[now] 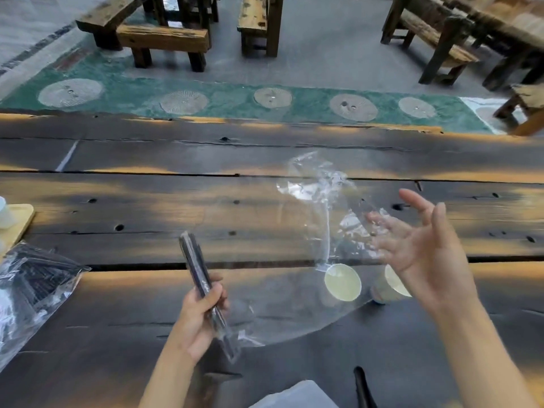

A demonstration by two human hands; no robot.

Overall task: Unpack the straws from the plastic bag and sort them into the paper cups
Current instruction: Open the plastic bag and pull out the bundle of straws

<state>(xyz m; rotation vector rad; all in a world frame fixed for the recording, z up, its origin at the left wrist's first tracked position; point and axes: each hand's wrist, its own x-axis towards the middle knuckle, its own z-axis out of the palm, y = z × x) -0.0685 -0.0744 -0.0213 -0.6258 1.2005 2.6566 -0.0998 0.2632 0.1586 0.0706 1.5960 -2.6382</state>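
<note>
My left hand [200, 316] grips a bundle of black straws [195, 260] that points up and away from me, its lower end still inside the corner of a clear plastic bag [294, 219]. The loose bag billows up over the table to the right. My right hand [424, 242] is raised with fingers spread, the bag's film lying against its fingertips. Two paper cups stand on the table: one [343, 282] seen through the bag, the other [388, 287] partly behind my right hand.
A second clear bag full of black straws [32, 293] lies at the left edge, beside a pale wooden board [20, 222]. A white sheet [297, 396] and a black object [363, 387] sit at the near edge. Wooden benches [147, 33] stand beyond the table.
</note>
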